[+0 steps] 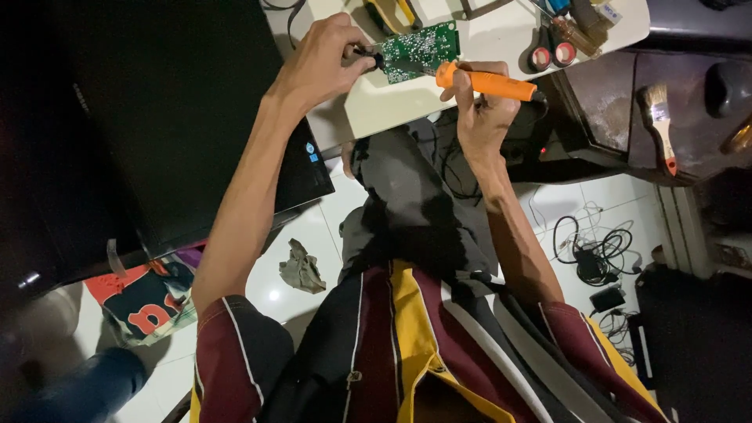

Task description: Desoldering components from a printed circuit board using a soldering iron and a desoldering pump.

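1. My left hand (325, 59) pinches the near-left corner of the green circuit board (417, 48), lying on the white surface (392, 102) close to its front edge.
2. My right hand (482, 110) wraps shut around the orange soldering iron (486, 81), tip at the board's lower edge.
3. Scissors (552, 47) crowd the right; a brush (660, 121) lies well apart.

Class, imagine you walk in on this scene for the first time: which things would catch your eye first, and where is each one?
The eye goes first to the bright orange soldering iron gripped in the right hand, its tip against the green circuit board on the pale table at the top. The left hand steadies the board at its left edge. Next comes the striped maroon, yellow and black shirt filling the bottom, with tangled black cables on the white floor to the right.
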